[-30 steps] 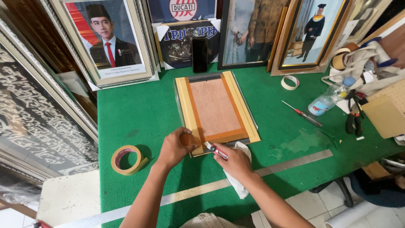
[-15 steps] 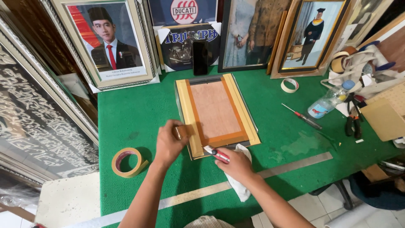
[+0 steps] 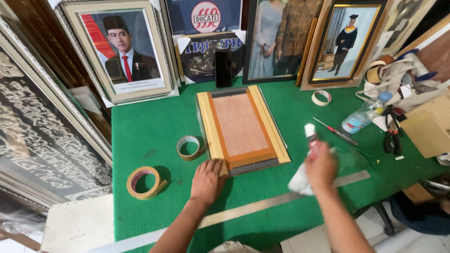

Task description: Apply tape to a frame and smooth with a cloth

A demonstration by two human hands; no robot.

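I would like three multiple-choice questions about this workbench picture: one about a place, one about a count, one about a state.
1. Where does the left hand rest?
A. on the near left corner of the wooden frame
B. on the plastic bottle
C. on the metal ruler

2. How many tape rolls lie on the green table left of the frame?
A. none
B. two
C. five

3. How does the frame lie?
A. upright against the wall
B. flat on the table
C. held in the air

Answers:
1 A, the fingers press that corner.
2 B, one small roll and one larger roll.
3 B, it lies flat.
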